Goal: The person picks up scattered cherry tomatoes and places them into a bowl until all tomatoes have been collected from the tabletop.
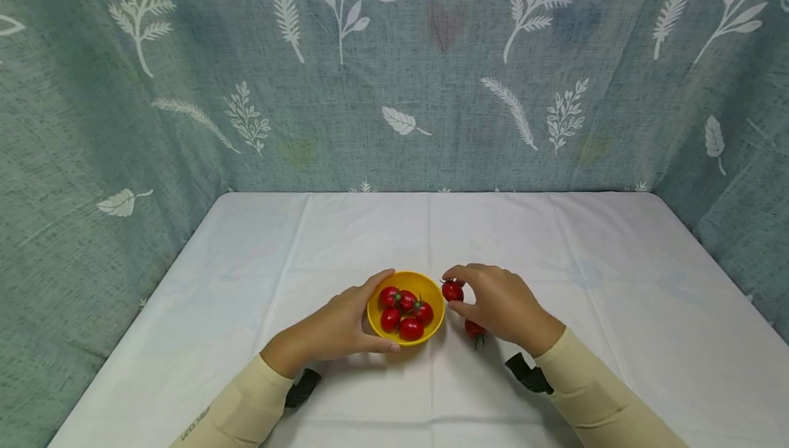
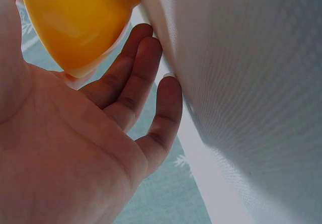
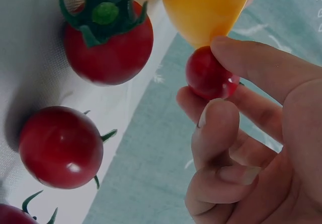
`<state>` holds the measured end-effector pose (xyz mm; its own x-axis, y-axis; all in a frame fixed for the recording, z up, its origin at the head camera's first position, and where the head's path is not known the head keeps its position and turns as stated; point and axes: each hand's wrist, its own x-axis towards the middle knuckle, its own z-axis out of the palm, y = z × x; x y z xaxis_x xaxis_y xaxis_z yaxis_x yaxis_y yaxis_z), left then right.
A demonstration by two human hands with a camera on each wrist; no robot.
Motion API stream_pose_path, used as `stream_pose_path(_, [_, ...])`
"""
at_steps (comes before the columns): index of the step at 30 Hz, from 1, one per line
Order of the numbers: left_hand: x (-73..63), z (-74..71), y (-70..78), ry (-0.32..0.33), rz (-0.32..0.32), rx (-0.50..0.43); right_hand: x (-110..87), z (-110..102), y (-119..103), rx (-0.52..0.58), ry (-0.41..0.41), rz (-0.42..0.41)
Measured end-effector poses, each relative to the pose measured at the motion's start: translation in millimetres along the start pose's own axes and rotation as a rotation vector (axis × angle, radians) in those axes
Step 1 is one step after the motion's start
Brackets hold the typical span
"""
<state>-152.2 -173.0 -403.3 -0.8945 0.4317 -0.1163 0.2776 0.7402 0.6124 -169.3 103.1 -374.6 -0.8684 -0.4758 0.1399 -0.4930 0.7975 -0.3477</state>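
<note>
A yellow bowl (image 1: 411,279) with several red cherry tomatoes in it stands on the white cloth. My left hand (image 1: 335,321) holds it from the left, thumb along the near rim and fingers round the far side. In the left wrist view, the other fingers stretch out beside the bowl's yellow wall (image 2: 75,22). Just right of the rim, my right hand (image 1: 505,301) pinches a cherry tomato (image 1: 453,291) between thumb and fingers. A loose tomato (image 1: 473,328) lies on the cloth below that hand, partly covered by it.
Close to the right wrist camera lie a tomato with a green calyx (image 3: 108,53), another tomato (image 3: 60,148) and part of a third (image 3: 12,216). A white cloth (image 1: 524,235) covers the table. Patterned green-blue curtains (image 1: 394,78) enclose its back and sides.
</note>
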Motion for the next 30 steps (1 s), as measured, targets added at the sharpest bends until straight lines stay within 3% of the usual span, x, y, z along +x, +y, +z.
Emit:
stream_pose_path(10, [0.0, -0.4, 1.0, -0.003, -0.004, 0.0, -1.3, -1, -2, 0.008, 0.083, -0.045])
stream_pose_path(17, [0.3, -0.3, 0.0, -0.002, 0.003, -0.002, -2.2, -1, -5, 0.018, 0.099, -0.046])
stream_pose_path(30, [-1.0, -1.5, -0.3, -0.003, 0.015, 0.002, -2.6, 4, -11, 0.054, 0.14, -0.127])
